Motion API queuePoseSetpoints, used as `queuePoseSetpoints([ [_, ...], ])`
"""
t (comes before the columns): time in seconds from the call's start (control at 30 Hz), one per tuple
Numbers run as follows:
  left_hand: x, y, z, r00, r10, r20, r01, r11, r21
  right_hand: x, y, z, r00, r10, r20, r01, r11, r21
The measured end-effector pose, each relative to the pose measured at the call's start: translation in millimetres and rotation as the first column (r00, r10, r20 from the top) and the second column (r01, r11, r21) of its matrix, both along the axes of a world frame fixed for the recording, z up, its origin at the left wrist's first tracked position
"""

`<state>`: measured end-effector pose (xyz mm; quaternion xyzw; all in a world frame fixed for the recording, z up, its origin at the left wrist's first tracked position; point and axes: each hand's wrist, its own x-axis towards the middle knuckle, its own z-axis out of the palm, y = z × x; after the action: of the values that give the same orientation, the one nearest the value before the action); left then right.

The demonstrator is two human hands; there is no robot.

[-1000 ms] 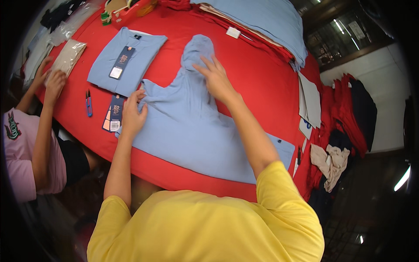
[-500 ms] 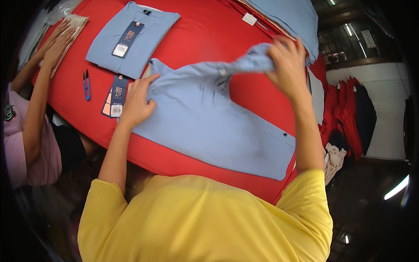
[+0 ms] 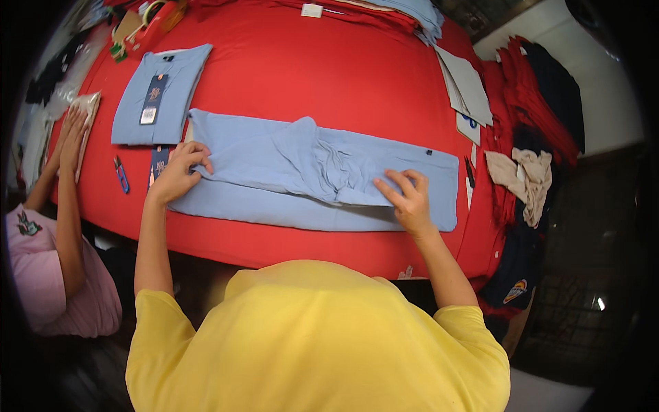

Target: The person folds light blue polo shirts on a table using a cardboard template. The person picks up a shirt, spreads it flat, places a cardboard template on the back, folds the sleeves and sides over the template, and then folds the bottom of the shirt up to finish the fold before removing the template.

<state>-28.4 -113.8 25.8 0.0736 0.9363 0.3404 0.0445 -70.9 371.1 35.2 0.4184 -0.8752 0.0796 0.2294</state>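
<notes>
The left hand (image 3: 180, 172) partly covers a navy tag (image 3: 160, 160) beside it. Beyond the right hand (image 3: 409, 199), the top edge cuts off the stacked blue cloth (image 3: 416, 11).

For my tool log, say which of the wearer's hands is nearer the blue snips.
Left. The left hand is right of the snips, at the spread blue garment; the right hand is farther right, toward its right end.

One left hand (image 3: 180, 172), one right hand (image 3: 406, 204) at one spread garment (image 3: 254, 151); beyond the left hand, one folded garment (image 3: 130, 106) bearing one tag (image 3: 154, 98); left of both, one pair of snips (image 3: 121, 175) and two co-worker's hands (image 3: 69, 149); right of both, one beige cloth (image 3: 534, 173).
</notes>
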Motion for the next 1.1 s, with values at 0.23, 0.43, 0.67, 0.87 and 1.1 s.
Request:
queuePoseSetpoints([
  [0.23,2,9,6,1.000,0.019,0.022,-0.016,0.993,-0.119,26,33,-18,0.937,-0.211,0.278,0.184,0.975,0.122],
  [0.43,-12,100,11,0.880,-0.013,-0.475,-0.115,0.964,-0.239,38,142,-37,0.511,-0.790,0.339,0.854,0.511,-0.097],
  [0.67,-29,259,-14,0.745,-0.334,-0.577,0.271,0.943,-0.196,33,139,-45,0.047,-0.895,0.443,0.989,0.104,0.105],
  [0.87,-31,273,-38,0.786,-0.431,-0.443,0.322,0.898,-0.301,23,196,-63,0.246,-0.571,0.783,0.968,0.188,-0.166],
  [1.1,-17,250,-14,0.798,-0.130,-0.588,0.150,0.989,-0.014,9,17,51,0.745,-0.373,0.554,0.618,0.698,-0.361],
])
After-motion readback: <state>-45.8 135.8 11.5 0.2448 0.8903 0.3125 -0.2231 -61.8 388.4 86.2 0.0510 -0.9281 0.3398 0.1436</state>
